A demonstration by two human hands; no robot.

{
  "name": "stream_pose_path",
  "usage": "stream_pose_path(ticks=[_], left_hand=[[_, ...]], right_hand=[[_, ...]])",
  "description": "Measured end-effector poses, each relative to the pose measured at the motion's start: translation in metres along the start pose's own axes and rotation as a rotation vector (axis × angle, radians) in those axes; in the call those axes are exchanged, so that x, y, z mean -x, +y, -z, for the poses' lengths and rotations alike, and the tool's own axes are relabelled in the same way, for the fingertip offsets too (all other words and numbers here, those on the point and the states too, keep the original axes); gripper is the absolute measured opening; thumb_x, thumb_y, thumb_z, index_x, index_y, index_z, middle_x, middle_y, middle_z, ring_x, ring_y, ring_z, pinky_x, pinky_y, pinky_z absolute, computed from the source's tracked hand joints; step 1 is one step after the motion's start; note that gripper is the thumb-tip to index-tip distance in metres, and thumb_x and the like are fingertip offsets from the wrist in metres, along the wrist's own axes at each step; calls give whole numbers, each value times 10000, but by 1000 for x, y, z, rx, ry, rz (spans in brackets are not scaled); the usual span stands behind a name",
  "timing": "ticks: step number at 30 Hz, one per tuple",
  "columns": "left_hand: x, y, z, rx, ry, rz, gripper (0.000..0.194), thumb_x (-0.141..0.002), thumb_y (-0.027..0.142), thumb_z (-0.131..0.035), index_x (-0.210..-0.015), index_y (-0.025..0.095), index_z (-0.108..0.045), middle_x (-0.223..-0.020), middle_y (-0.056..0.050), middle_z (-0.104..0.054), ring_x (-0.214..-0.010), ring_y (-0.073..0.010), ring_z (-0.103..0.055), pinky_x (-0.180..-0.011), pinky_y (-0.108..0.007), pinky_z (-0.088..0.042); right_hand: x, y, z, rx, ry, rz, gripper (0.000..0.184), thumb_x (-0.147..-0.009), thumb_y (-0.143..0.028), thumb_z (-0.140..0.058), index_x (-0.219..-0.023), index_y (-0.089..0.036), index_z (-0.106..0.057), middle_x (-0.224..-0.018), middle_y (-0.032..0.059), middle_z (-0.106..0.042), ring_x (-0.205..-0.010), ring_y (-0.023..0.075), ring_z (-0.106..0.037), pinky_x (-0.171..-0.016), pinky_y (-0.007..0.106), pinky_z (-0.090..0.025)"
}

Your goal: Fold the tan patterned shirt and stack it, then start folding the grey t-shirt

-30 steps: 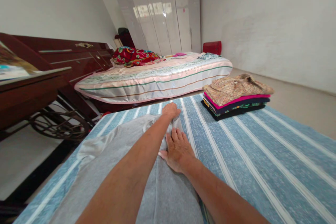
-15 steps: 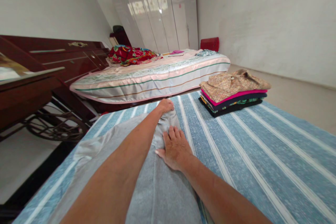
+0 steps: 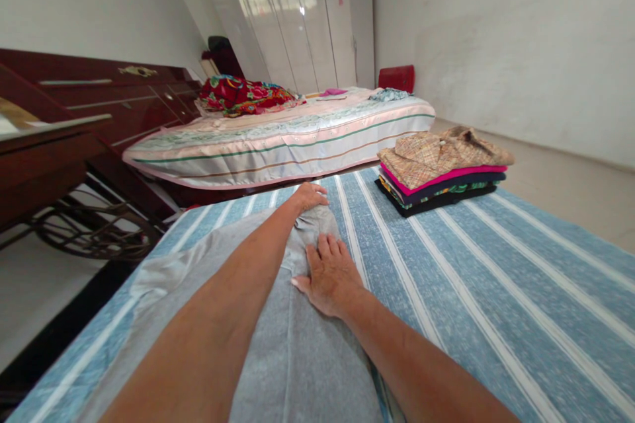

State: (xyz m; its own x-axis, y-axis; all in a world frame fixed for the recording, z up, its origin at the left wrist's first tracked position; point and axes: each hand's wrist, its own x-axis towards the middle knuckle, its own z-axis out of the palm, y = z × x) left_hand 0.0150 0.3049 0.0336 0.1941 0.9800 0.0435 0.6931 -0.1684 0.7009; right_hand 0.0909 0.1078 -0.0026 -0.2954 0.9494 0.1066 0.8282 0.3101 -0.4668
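Note:
A grey shirt [image 3: 262,357] lies spread on the blue striped bedsheet, with a sleeve-like part bunched at its left and a long seam down the middle. At its far end, my left hand [image 3: 310,195] has its fingers bent together over the edge of the cloth, which puckers just below. Nearer to me, my right hand [image 3: 332,274] rests flat on the shirt's right side, fingers stretched and thumb out to the left. My left forearm crosses over the shirt and hides part of it.
A stack of folded clothes [image 3: 441,172] sits at the right on the blue striped bedsheet [image 3: 496,264]. Beyond is another bed [image 3: 297,152] with a red floral bundle [image 3: 248,96]. A sewing machine table [image 3: 49,158] stands at left, a wardrobe [image 3: 292,26] at the back.
The view has shifted slightly. My left hand's fingers look a little more bent over the shirt's far edge, while my right hand stays flat in about the same place.

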Motion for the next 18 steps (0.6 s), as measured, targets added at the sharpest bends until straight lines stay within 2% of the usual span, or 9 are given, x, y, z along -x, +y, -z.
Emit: stream_pose_path(ticks=[5,8,14,18], left_hand=[[-5,9,9,-61,-11,53,188,-379,62,-733,-459,198,-631,-400,56,-508,-567,-157,-523,-534,-228,-344],[-7,16,13,-74,-22,60,214,-356,32,-724,-432,198,-613,-396,55,-513,-589,-162,-530,-539,-221,-340],[0,21,11,28,8,26,244,-440,99,-724,-671,178,-717,-563,34,-623,-641,-157,-556,-591,-225,-395],[3,17,9,109,33,52,305,-503,157,-719,-808,164,-731,-571,19,-628,-595,-151,-554,-583,-246,-414]], right_hand=[[0,1,-1,-1,4,0,720,-902,-575,-331,-1406,-61,-343,-1492,227,-208,-1386,359,-126,-1104,489,-124],[0,1,-2,-5,6,7,715,-901,-565,-346,-1401,-54,-348,-1491,235,-204,-1386,364,-119,-1104,492,-120],[0,1,-2,-5,17,9,716,-901,-567,-345,-1395,-49,-357,-1488,233,-215,-1386,358,-133,-1105,497,-127],[0,0,-1,3,32,16,717,-905,-571,-323,-1391,-44,-362,-1481,235,-236,-1383,355,-151,-1103,498,-133]])
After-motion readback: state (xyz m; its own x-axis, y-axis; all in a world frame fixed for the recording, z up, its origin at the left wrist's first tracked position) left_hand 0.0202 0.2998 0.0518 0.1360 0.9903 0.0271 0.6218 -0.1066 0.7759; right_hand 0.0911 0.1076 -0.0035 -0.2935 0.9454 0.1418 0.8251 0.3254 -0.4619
